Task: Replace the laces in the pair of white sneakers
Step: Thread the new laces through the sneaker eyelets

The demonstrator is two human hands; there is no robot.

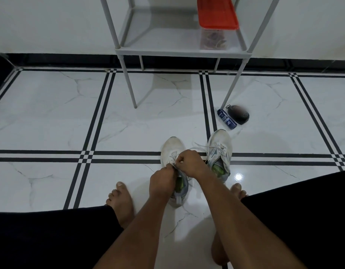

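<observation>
Two white sneakers stand side by side on the tiled floor, toes pointing away from me. Over the tongue of the left sneaker (172, 147), my left hand (162, 181) and my right hand (189, 162) both pinch its white lace (174, 158) near the upper eyelets. Part of that shoe's opening with a green insole shows between my hands. The right sneaker (219, 150) stands untouched, its loosened white lace (201, 146) trailing to the left.
A blue packet (227, 119) and a dark oval object (238, 114) lie beyond the right sneaker, beside a leg of a grey shelf rack (167, 51). A red-lidded container (216, 24) sits on the rack. My bare feet flank the shoes.
</observation>
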